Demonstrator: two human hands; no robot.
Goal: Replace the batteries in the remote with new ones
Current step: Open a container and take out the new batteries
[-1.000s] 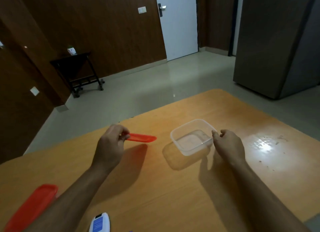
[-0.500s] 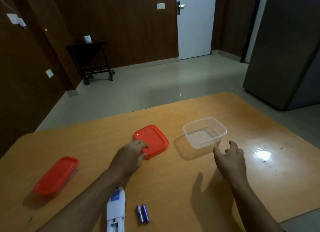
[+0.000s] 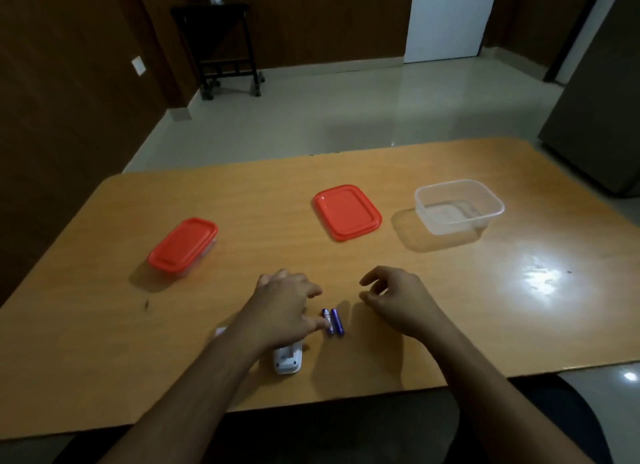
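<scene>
Two small blue batteries [image 3: 334,321] lie side by side on the wooden table [image 3: 450,318], near its front edge. My left hand [image 3: 284,308] hovers over them with fingers spread, a fingertip touching the left battery. The white remote [image 3: 287,359] lies under my left wrist, mostly hidden; only its near end shows, with the battery bay open. My right hand [image 3: 398,301] is just right of the batteries, fingers loosely curled, holding nothing.
A clear empty plastic box [image 3: 457,207] stands at the right back. Its red lid [image 3: 346,216] lies flat in the middle. A second box closed with a red lid [image 3: 183,245] sits to the left. The table's front edge is close to my body.
My left hand let go of the red lid, now flat on the table, and both hands drew back toward the batteries. The view tilted down, so the remote and batteries came into sight.
</scene>
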